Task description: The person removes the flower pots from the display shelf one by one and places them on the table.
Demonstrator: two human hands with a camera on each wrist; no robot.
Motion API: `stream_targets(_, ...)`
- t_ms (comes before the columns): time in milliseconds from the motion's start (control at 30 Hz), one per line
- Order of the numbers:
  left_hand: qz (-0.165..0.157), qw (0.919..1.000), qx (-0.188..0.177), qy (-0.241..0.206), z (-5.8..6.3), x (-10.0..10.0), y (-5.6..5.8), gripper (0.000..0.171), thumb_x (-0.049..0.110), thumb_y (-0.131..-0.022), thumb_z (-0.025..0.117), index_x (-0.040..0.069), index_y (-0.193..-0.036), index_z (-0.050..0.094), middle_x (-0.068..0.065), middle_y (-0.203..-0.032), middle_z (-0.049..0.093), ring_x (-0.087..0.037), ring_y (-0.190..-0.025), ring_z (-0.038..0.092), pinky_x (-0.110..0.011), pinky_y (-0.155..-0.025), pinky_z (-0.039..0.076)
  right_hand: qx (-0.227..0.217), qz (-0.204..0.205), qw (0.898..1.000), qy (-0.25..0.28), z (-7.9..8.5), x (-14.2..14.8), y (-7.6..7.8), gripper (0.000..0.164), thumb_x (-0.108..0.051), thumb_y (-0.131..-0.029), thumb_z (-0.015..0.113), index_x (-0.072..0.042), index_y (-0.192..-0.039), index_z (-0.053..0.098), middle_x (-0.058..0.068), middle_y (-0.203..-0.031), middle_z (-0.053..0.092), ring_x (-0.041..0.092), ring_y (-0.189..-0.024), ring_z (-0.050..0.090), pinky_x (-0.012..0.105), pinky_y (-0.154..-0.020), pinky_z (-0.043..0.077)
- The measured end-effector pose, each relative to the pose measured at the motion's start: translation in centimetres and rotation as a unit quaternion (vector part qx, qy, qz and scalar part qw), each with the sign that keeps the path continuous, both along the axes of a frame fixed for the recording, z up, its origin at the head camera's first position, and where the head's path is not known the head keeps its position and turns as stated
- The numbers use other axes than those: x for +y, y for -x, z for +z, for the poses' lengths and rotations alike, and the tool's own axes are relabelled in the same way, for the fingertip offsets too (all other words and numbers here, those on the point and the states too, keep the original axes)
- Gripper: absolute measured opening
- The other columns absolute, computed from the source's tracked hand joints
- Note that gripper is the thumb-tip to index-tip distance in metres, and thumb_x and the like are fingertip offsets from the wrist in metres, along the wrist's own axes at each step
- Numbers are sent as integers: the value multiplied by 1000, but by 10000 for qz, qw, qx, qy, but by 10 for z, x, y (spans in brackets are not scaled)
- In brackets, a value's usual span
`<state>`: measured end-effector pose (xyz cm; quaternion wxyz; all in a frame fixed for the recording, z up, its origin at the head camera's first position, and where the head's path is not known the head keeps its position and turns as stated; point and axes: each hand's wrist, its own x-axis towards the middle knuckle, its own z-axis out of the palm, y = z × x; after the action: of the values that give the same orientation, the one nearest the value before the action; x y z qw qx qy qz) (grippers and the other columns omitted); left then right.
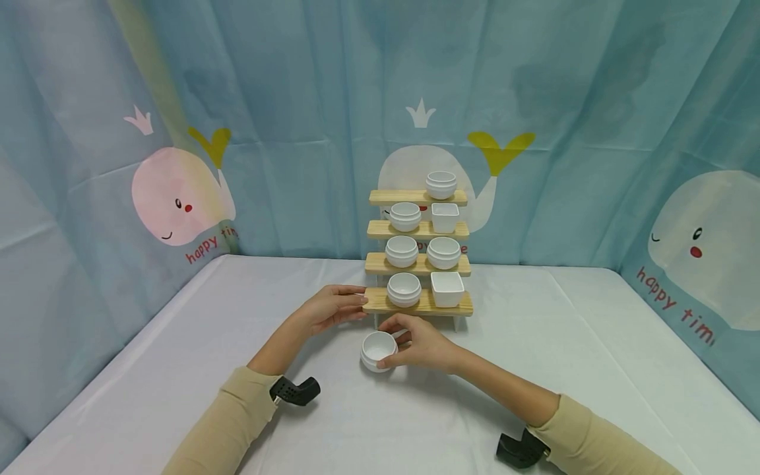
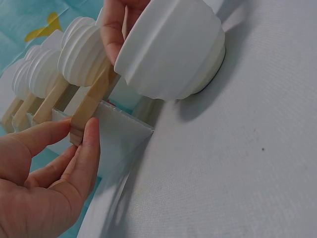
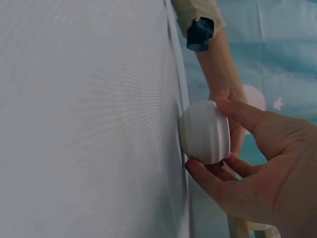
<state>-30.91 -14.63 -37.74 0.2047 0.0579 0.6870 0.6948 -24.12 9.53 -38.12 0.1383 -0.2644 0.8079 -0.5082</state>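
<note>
My right hand [image 1: 420,344] pinches a small round white bowl [image 1: 379,352] between thumb and fingers, low over the white tablecloth in front of a tiered stand. In the right wrist view the ribbed side of this bowl [image 3: 203,133] shows between thumb and fingertips. My left hand [image 1: 334,309] pinches the left end of the lowest wooden shelf [image 1: 380,301]; the left wrist view shows thumb and fingers [image 2: 90,148] on either side of the board's end. On that shelf stand a round bowl [image 1: 404,290] and a square bowl [image 1: 447,290], both white.
Three higher wooden shelves rise behind, with more white bowls on them, including a single round bowl [image 1: 441,185] at the top. A blue whale-print curtain [image 1: 285,132] hangs behind the table. White tablecloth [image 1: 564,343] stretches out on both sides of the stand.
</note>
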Motion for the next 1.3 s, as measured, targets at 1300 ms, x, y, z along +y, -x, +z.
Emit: stream_targets(1300,52,9998,-129,-119,3,1,-2,51,1,-107,58,-13,-153,42,-12,-110,65,-9,-84,72,-20,-82,65,194,77,9992,345,51,24,-3,52,-8,-94,80,9,-138,57,27,-138,60,48,-127,61,40,-103,61)
